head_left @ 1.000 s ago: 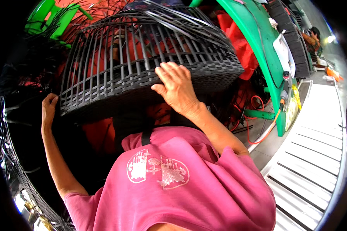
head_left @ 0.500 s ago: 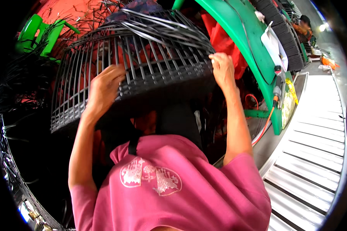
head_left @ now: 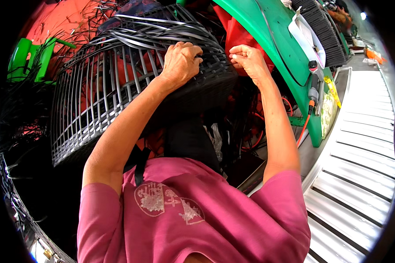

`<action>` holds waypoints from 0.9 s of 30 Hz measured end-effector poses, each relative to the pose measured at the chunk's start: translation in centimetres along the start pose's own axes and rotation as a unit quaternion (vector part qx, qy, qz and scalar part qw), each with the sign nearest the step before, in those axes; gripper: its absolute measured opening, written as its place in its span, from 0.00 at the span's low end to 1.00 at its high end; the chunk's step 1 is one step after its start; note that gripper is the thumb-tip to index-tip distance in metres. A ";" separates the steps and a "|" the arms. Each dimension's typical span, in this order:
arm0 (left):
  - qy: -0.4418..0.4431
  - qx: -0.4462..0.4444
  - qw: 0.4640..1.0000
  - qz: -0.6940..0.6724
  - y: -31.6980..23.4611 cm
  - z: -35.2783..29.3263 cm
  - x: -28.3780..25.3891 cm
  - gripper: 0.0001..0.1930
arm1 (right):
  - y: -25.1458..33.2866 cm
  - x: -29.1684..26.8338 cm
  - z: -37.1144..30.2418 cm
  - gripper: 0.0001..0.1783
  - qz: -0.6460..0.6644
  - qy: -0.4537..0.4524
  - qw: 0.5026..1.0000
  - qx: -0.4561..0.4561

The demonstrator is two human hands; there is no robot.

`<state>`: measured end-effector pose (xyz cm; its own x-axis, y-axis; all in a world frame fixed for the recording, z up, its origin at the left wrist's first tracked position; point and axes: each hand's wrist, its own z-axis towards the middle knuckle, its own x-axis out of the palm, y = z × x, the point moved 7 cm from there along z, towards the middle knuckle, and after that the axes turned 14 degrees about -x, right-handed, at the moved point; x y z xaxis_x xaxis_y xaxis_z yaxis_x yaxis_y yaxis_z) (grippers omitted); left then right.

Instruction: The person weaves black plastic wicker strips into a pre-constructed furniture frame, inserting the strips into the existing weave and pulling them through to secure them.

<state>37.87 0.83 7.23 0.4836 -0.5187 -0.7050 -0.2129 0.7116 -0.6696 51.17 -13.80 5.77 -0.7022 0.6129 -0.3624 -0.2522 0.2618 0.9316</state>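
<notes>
A half-woven black wicker piece (head_left: 114,98) rests across my lap, its bare slats on the left and a dense weave along its near and right edges. My left hand (head_left: 182,63) is curled over the right part of this piece, with a bit of black strip (head_left: 199,55) between its fingers. Just off the right edge, my right hand (head_left: 250,63) is closed in a pinch; whatever sits between its fingertips is too small to make out. Long loose black strips (head_left: 162,30) lie in a bundle over the far side.
A green curved plastic surface (head_left: 272,35) stands at the right with a white tray (head_left: 306,37) and a grey tool with an orange hose (head_left: 313,90). Beyond is a white slatted conveyor (head_left: 360,153). A green plastic chair (head_left: 28,59) stands far left. Another person (head_left: 340,17) is far right.
My left hand has moved right and away from me along the weave, closer to my right hand. My right hand has shifted slightly left and farther away. The wicker piece has moved a little left.
</notes>
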 end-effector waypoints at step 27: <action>0.064 -0.037 0.996 0.045 4.3 -2.7 -3.1 0.05 | 6.8 9.8 0.4 0.03 -0.448 0.123 0.800 -0.379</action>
<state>33.15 4.25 5.88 0.3481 -0.5137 -0.7841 -0.3157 0.7233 -0.6141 42.82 -5.66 8.54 -0.0994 0.2423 -0.9651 -0.9938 -0.0717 0.0844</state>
